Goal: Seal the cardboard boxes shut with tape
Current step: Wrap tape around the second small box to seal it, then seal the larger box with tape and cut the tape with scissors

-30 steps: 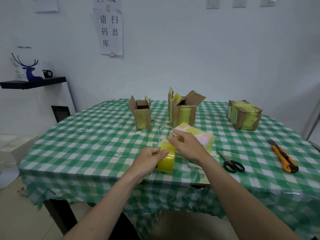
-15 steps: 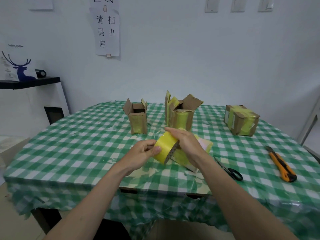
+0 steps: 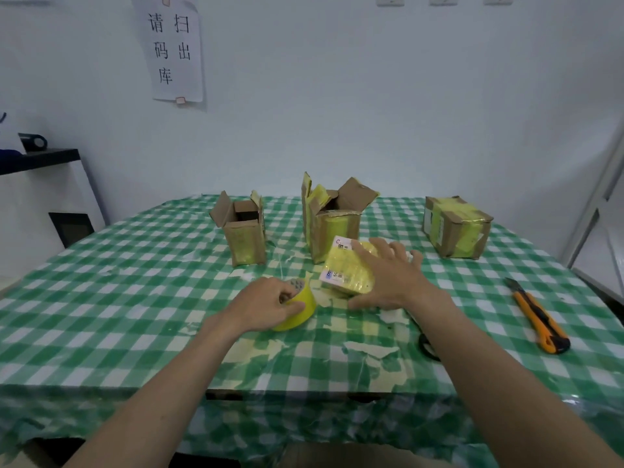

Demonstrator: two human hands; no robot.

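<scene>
My left hand grips a yellow tape roll that rests on the green checked tablecloth. To its right my right hand lies with spread fingers on a small box wrapped in yellow tape, thumb against the box's near edge. Behind stand two open cardboard boxes: a small one at left and a taller one with raised flaps. A taped-shut box sits at the back right.
An orange utility knife lies at the right. Black scissors lie partly hidden under my right forearm. Torn patches and tape scraps mark the cloth near the front edge. A white wall stands behind, and a black shelf is at left.
Both hands held the roll up above the table. Now the left hand has set it down on the cloth, and the right hand has let go and moved onto the yellow-wrapped box.
</scene>
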